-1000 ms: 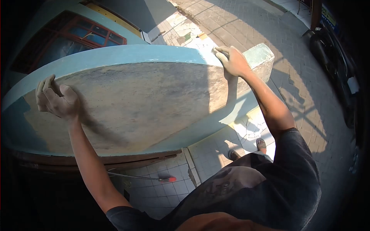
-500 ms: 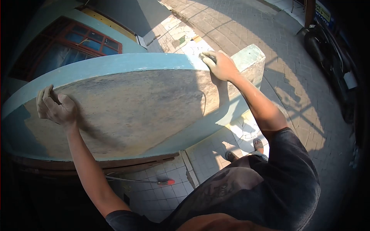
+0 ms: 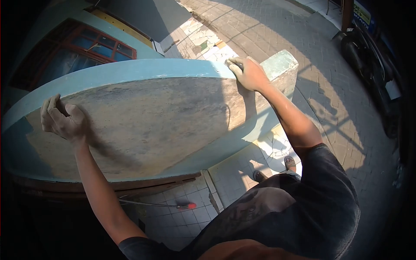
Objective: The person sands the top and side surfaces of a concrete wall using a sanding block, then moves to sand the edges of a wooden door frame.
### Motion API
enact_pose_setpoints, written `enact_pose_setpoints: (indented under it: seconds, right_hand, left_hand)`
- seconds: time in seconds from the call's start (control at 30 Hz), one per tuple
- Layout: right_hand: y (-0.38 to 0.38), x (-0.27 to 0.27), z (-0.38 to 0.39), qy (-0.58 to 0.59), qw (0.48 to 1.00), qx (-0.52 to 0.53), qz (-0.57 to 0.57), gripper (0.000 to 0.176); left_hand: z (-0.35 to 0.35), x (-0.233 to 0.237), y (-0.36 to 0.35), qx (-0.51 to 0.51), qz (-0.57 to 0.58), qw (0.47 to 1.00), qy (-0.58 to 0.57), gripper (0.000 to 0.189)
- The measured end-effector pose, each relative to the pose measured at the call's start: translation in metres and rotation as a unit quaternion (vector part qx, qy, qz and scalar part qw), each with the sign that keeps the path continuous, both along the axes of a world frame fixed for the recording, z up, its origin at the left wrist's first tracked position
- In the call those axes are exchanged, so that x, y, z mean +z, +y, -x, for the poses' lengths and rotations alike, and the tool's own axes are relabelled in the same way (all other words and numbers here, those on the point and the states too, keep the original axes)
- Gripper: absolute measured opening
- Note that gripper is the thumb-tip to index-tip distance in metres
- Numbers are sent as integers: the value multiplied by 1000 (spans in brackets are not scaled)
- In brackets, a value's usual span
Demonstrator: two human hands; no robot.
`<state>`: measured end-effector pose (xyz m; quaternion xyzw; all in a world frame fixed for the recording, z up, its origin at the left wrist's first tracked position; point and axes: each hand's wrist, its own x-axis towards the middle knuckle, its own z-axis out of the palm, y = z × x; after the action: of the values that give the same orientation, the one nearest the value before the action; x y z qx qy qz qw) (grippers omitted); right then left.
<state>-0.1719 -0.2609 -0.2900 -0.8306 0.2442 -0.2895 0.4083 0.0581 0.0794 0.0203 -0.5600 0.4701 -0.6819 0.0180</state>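
Note:
A low, curved wall stands before me, with a light blue top point(image 3: 143, 68) and a rough, sanded-looking grey-brown face point(image 3: 151, 117). My right hand point(image 3: 248, 73) rests on the top near its right end, fingers bent and pressed together. A small greyish bit shows at the fingertips, too small to name. Near the left end, my left hand point(image 3: 64, 119) is at the wall's face, its fingers loosely curled and spaced, thumb apart, with nothing visible in it. Pale dust coats both hands.
A pale square pillar top point(image 3: 279, 65) ends the wall on the right. A red-tipped rod point(image 3: 187, 206) lies on the tiled floor point(image 3: 167, 219) below. Beyond are a paved lane point(image 3: 277, 26), a parked motorbike point(image 3: 364, 60) and a red-framed window point(image 3: 99, 45).

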Motion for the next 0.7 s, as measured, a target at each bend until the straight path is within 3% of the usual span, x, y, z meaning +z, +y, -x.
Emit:
enact_pose_setpoints:
  seconds: [0.07, 0.13, 0.23, 0.3, 0.33, 0.37, 0.43, 0.5, 0.57, 0.6, 0.7]
  right_hand:
    - [61, 81, -43, -211, 973, 67, 69, 39]
    - [111, 160, -82, -267, 949, 90, 138, 39]
    - [102, 149, -76, -262, 951, 117, 113, 40]
    - [40, 69, -52, -170, 980, 105, 22, 43]
    - [1, 4, -40, -104, 993, 8, 57, 42]
    - [-31, -46, -16, -55, 998, -4, 11, 41]
    - [-26, -36, 6, -2, 998, -69, 11, 41]
    - [-1, -3, -17, -32, 999, -14, 29, 41]
    - [62, 90, -38, -187, 975, 68, 100, 41]
    - [85, 122, -55, -203, 970, 69, 112, 39]
    - [91, 140, -55, -166, 976, 118, 75, 40]
  left_hand:
    - [-2, -1, -3, -7, 2, 1000, -3, 38]
    - [-3, 1, 3, 1, -6, 1000, -9, 37]
    - [-7, 3, 6, -12, -12, 1000, -3, 37]
    - [-4, 3, 4, -16, -6, 1000, -4, 38]
    - [-5, 1, 4, -19, -3, 1000, -1, 38]
    - [-7, 1, 5, -15, 0, 1000, -8, 37]
    - [-11, 2, -2, -19, 7, 1000, -18, 37]
    - [-10, 1, 2, -9, 7, 1000, -22, 36]
    - [-8, 2, -2, -11, 12, 1000, -14, 36]
    - [-4, -2, 0, -8, 9, 1000, -1, 36]
    - [-2, -7, -1, -3, 1, 1000, 11, 38]
